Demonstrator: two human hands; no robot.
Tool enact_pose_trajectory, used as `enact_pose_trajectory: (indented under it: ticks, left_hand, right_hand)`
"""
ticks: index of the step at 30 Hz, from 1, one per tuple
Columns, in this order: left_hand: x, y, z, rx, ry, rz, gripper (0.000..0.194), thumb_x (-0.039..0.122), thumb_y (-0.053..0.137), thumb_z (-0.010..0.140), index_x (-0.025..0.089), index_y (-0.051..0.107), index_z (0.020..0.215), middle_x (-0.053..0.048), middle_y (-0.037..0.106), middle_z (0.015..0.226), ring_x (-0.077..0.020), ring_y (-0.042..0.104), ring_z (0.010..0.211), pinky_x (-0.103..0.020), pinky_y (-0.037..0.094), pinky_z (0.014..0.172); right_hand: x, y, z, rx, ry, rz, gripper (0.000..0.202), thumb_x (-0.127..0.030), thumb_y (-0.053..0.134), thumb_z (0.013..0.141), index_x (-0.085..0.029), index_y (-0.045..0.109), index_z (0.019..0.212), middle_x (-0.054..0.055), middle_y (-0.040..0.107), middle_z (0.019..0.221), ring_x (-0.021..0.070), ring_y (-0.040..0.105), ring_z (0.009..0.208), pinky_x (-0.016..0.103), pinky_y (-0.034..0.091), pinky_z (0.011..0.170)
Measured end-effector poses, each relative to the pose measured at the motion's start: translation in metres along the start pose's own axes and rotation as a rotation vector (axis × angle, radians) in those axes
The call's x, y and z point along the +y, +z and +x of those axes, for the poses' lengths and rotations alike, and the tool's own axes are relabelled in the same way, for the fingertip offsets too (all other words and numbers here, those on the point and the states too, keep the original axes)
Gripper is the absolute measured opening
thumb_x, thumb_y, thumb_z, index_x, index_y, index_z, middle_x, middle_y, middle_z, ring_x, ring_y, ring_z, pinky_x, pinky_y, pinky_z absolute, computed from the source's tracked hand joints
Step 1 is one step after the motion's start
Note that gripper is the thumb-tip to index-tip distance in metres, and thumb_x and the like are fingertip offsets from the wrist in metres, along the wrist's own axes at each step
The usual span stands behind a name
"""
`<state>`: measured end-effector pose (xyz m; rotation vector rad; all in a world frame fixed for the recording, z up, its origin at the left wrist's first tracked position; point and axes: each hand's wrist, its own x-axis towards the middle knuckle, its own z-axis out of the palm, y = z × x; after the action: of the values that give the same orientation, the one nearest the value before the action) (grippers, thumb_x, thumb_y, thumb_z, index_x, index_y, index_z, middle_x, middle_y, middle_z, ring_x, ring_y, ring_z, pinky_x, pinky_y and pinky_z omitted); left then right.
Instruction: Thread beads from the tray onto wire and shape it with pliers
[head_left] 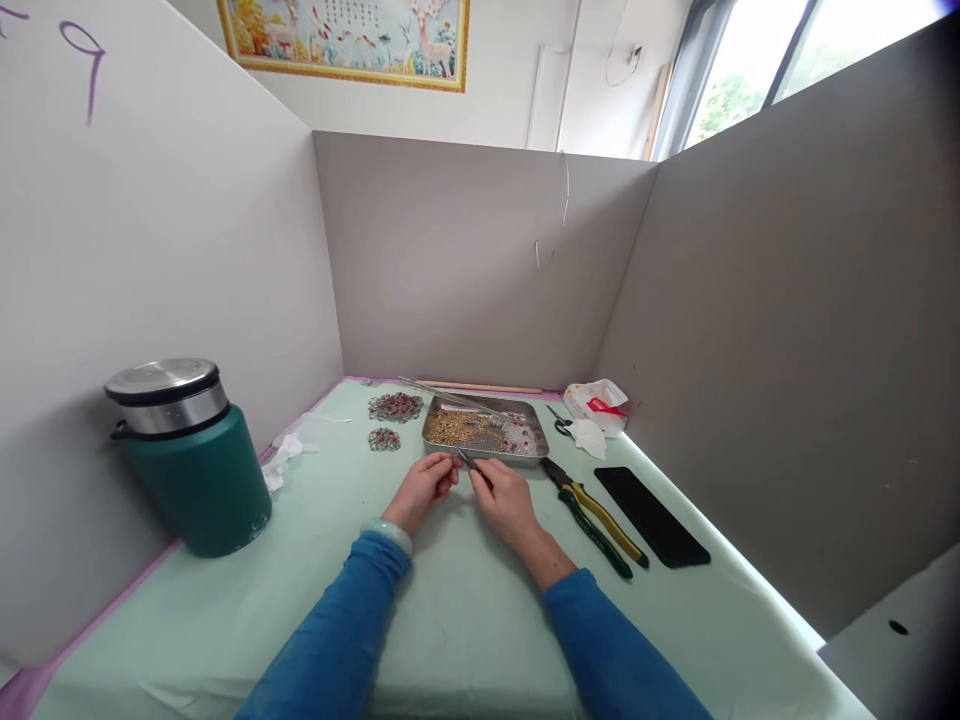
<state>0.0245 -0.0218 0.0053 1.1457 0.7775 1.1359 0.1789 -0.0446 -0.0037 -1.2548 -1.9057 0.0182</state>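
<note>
My left hand [427, 488] is closed in a pinch in front of the metal tray; what lies between its fingertips is too small to make out. Close beside it, my right hand [506, 498] is wrapped round a small pointed metal tool [465, 458] with a dark grip. The tool's tip points toward the left fingertips. Just beyond both hands, the shallow metal tray [487, 459] holds gold-coloured beads [454, 428] and clear and reddish beads [520, 436]. Two piles of silvery wire pieces with red beads, a larger pile [395, 406] and a smaller one [385, 440], lie left of the tray.
Right of my hands lie large pliers [596, 515] with green and yellow handles and a black phone [651, 516]. Scissors [561, 424] and a tissue pack [596, 405] are farther back. A green flask [191, 470] stands left. Grey partitions [480, 260] enclose the table.
</note>
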Motion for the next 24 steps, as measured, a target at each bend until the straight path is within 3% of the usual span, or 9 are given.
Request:
enact_pose_trajectory:
  ticks: [7,17,20,24]
  left_hand:
    - [0.000,0.001,0.000,0.055,0.018,0.057,0.023,0.037,0.060,0.072,0.014,0.059,0.075,0.003,0.048,0.059,-0.0049,0.031,0.044,-0.019,0.020,0.041]
    - [-0.012,-0.004,0.007,0.242,0.122,0.266,0.021,0.034,0.057,0.070,0.016,0.061,0.063,0.002,0.051,0.053,-0.0082,0.036,0.044,-0.023,0.023,0.043]
    - [-0.012,-0.003,0.007,0.254,0.113,0.240,0.021,0.034,0.059,0.070,0.016,0.059,0.060,0.002,0.049,0.052,-0.0075,0.034,0.043,-0.022,0.022,0.042]
    - [-0.008,0.000,0.006,0.208,0.038,0.076,0.021,0.035,0.060,0.069,0.014,0.060,0.071,0.003,0.048,0.055,-0.0049,0.028,0.041,-0.020,0.018,0.040]
  right_hand:
    - [-0.004,-0.002,0.000,-0.011,-0.010,-0.021,0.022,-0.025,0.042,0.090,-0.019,0.062,0.084,0.003,0.061,0.077,0.0143,0.057,0.070,0.023,0.037,0.064]
    - [-0.007,0.004,-0.003,0.003,-0.053,-0.163,0.022,-0.027,0.042,0.091,-0.020,0.061,0.084,0.004,0.060,0.076,0.0154,0.055,0.071,0.025,0.034,0.063]
    - [-0.009,0.007,-0.003,0.011,-0.061,-0.160,0.022,-0.027,0.041,0.091,-0.019,0.062,0.087,0.004,0.060,0.078,0.0159,0.055,0.073,0.025,0.034,0.064]
    - [-0.009,0.008,-0.002,0.013,0.002,-0.059,0.022,-0.026,0.042,0.090,-0.019,0.063,0.090,0.004,0.062,0.080,0.0153,0.056,0.073,0.024,0.036,0.065]
